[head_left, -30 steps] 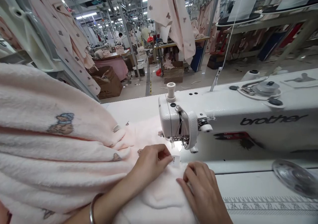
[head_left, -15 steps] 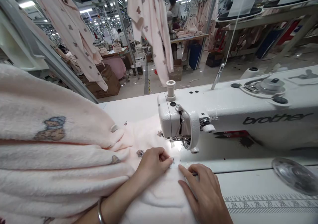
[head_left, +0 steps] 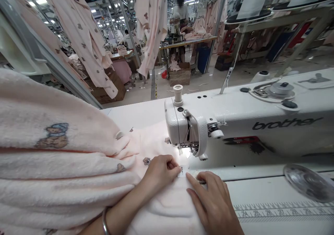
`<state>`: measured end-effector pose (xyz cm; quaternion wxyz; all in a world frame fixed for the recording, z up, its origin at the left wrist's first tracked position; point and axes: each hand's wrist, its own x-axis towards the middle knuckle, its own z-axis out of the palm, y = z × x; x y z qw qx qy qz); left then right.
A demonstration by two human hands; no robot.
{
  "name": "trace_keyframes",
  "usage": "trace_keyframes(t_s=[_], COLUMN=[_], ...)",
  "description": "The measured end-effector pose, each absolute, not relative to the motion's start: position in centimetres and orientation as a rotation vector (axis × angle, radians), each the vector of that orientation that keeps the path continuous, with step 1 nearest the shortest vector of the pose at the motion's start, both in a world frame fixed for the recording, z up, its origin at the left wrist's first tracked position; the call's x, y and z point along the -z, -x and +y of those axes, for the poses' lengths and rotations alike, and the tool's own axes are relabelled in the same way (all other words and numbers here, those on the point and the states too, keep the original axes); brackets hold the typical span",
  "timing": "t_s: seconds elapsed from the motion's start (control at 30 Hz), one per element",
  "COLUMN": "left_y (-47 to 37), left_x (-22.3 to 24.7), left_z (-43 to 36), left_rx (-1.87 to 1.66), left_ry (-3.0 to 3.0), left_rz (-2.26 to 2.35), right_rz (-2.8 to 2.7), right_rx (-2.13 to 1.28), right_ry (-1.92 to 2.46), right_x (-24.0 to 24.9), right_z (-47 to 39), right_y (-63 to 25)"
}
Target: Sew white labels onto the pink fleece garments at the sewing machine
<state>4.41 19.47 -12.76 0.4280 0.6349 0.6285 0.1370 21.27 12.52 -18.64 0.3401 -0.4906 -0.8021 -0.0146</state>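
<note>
Pale pink plush fabric point(head_left: 161, 200) with small bear prints lies in folds across the left of the table and under the needle area of a white sewing machine point(head_left: 180, 123). My left hand point(head_left: 160, 172) has thumb and fingers pinched on a small white label point(head_left: 182, 171) with dark print, just in front of the presser foot. Close by on the right, my right hand point(head_left: 214, 200) rests on the fabric's edge, index finger stretched toward the label and thumb apart. A small dark bit shows beneath its fingers, too hidden to name.
Red-handled snips point(head_left: 241, 140) lie under the machine arm. A clear round dish point(head_left: 308, 183) stands at right above a printed ruler scale point(head_left: 284, 212). Printed garments point(head_left: 151, 26) hang ahead. Beyond them a person point(head_left: 180, 12) is at another table.
The hanging garment in the middle has swung left, uncovering a carton behind it. The view has shifted slightly. Both hands keep nearly the same place at the label.
</note>
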Motion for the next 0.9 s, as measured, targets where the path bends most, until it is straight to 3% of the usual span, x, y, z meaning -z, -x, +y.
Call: trace_keyframes(t_s=[0.5, 0.67, 0.9], left_y=[-4.5, -3.6, -1.5], left_x=[12.9, 11.6, 10.7], left_z=[19.4, 17.9, 15.1], left_rx=[-0.338, -0.292, -0.087], left_ry=[-1.628, -2.074, -2.547], left_rz=[1.579, 1.618, 1.068], right_rz=[-2.118, -2.092, -2.095], right_rx=[0.029, 0.038, 0.006], right_ry=[1.287, 1.266, 1.262], right_x=[18.6, 17.8, 17.8], right_z=[12.6, 12.8, 12.7], right_y=[-21.4, -21.0, -20.8])
